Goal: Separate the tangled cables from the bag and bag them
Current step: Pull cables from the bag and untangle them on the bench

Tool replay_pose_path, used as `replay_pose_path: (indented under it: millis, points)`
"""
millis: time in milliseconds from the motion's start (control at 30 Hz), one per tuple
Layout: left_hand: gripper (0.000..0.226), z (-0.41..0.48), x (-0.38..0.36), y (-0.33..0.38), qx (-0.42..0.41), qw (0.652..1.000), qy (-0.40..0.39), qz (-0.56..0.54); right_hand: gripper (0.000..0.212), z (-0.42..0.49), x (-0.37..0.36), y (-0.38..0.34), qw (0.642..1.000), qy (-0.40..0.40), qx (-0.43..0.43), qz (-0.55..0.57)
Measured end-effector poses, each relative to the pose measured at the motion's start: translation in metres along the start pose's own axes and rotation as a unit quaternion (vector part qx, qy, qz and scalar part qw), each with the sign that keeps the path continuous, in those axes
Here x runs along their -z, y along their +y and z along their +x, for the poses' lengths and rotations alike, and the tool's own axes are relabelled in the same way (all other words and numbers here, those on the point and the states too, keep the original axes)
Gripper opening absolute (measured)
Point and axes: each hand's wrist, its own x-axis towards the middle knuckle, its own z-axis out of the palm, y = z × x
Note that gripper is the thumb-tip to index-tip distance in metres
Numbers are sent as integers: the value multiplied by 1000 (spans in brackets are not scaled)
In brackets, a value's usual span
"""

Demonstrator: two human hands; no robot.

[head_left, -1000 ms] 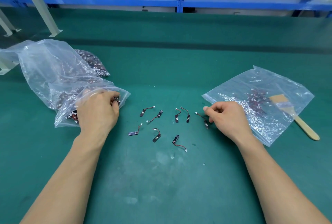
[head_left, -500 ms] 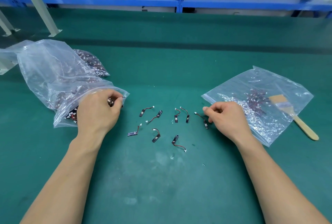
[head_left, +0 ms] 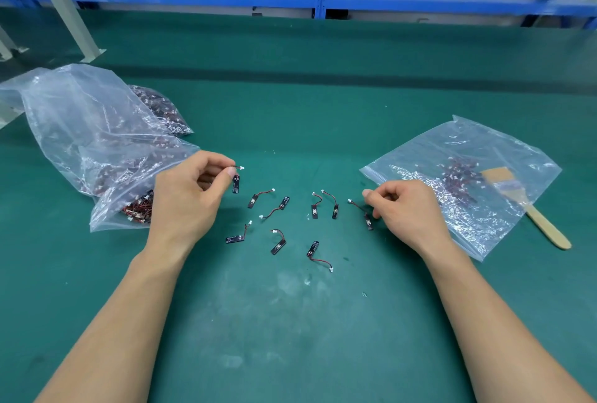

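Left hand [head_left: 190, 196] is closed in a pinch on one cable [head_left: 236, 180], held by its thin wire just above the tabletop [head_left: 290, 338]. The black board dangles below the thumb and the white plug sticks out to the right. The hand sits just beside the mouth of the source bag [head_left: 97, 144], where the tangled cables [head_left: 139, 207] bunch up.

Right hand [head_left: 407, 212] has its fingers curled, tips at the wire of another cable [head_left: 361, 209] lying on the tabletop. Cannot tell if it actually grips it.

Loose cables [head_left: 279, 241] lie spread apart between the hands. The zip bag [head_left: 500, 150] lies flat on the right with a small pile of bagged cables [head_left: 458, 176] inside and a brush [head_left: 542, 225] at its right edge.

Risks from here:
- The grip is on wire only, so the cable could slip or swing.
- The dangling board hangs near the closest loose cable. Set down carelessly, it could hook a wire and re-tangle.
- The source bag mouth gapes open, so a forearm nudge could spill the clump onto the sorted ones.
- The zip bag is limp film, so one-handed feeding may fold its mouth shut.
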Motion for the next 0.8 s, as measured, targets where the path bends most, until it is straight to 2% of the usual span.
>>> replay_pose_path:
  millis: [167, 333, 467, 633, 800]
  points:
    - [18, -9, -16, 24, -13, 998, -44, -43, 31, 0, 0, -1, 1000, 0, 1, -2]
    - [2, -30, -48, 61, -92, 983, -157, -27, 31, -1, 1, -2, 1000, -3, 1, -6]
    - [1, -42, -65, 68, -73, 970, -228, -36, 31, -1, 1, -2, 1000, -3, 5, -16]
    - [4, -49, -77, 68, -74, 963, -256, 48, 31, 0, 1, -2, 1000, -2, 5, -17]
    - [6, -50, -80, 66, -117, 953, -245, 132, 31, -1, 1, -3, 1000, -2, 4, -19]
